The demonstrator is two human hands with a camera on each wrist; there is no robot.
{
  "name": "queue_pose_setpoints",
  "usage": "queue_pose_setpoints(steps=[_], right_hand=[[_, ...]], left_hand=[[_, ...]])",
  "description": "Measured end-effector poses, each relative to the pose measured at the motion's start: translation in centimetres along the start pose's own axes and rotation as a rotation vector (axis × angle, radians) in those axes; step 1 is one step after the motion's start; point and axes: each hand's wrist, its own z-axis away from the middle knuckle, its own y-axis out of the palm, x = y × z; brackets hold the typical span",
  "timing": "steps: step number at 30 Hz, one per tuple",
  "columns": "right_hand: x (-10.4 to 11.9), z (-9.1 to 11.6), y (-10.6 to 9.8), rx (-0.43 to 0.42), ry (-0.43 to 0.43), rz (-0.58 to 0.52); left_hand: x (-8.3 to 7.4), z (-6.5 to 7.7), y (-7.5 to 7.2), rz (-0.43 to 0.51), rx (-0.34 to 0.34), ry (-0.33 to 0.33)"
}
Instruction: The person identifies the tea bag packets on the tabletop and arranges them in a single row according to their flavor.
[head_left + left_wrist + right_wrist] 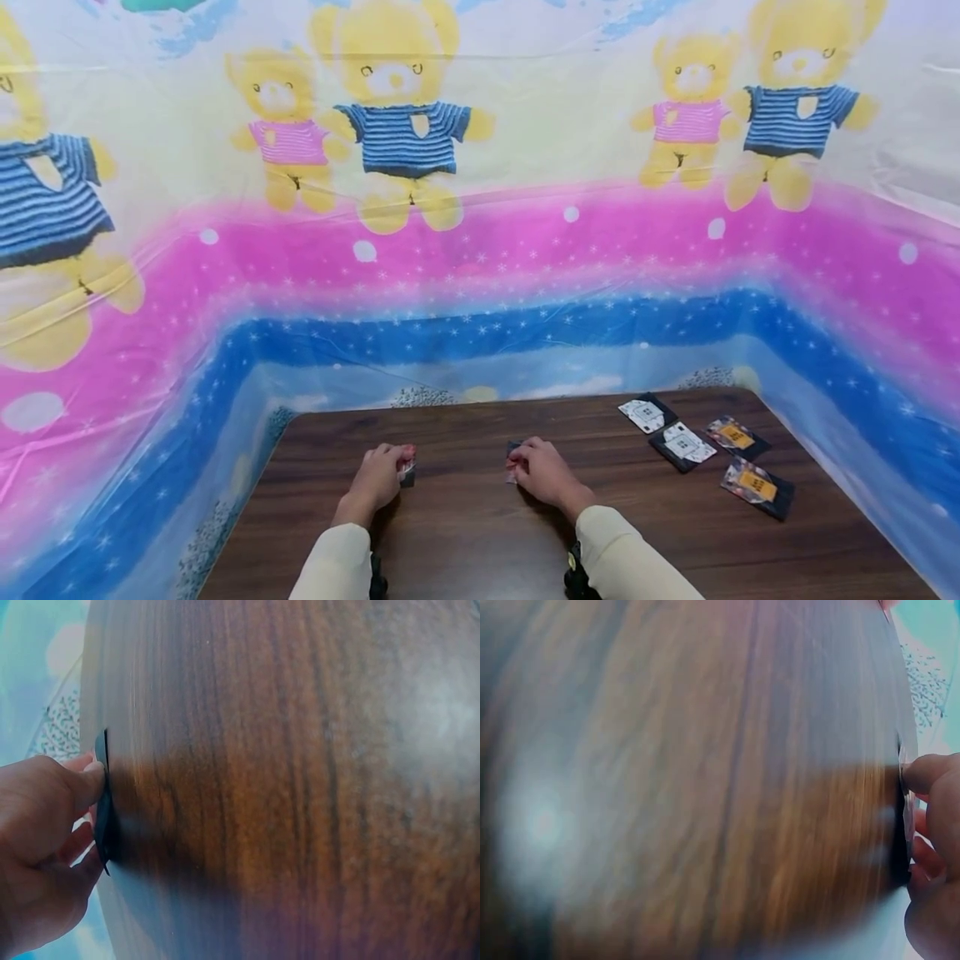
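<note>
My left hand (pixel 379 478) pinches a small, flat black packet (pixel 105 817) between thumb and fingers, just above the brown table. In the head view a strip of this packet (pixel 408 475) shows past the fingertips, with a reddish bit at its top. Across from it, my right hand (pixel 549 473) grips a similar flat dark packet (pixel 512 475) by its edge. The right wrist view catches that packet (pixel 902 825) nearly edge-on, dark on one face and paler on the other. Fingers cover much of both packets, so their printing cannot be read.
On the right of the wooden table (pixel 465 533) lie two black packets with white printed faces, one farther back (pixel 645 415) and one nearer (pixel 684 444). Beside them are two with orange labels, an upper (pixel 737 435) and a lower (pixel 757 486). A bear-print curtain (pixel 480 283) surrounds the table.
</note>
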Motion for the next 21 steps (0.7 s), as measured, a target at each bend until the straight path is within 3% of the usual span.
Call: queue_pose_setpoints(steps=[9,21], right_hand=[[2.1,-1.5,0.4,0.063,-0.028,-0.005],[5.1,-3.4,2.5,0.121,-0.052,0.031]], left_hand=[[-0.2,0.0,-0.6,0.01,0.018,-0.001],[0.1,-0.2,-0.1,0.011,0.01,-0.009]])
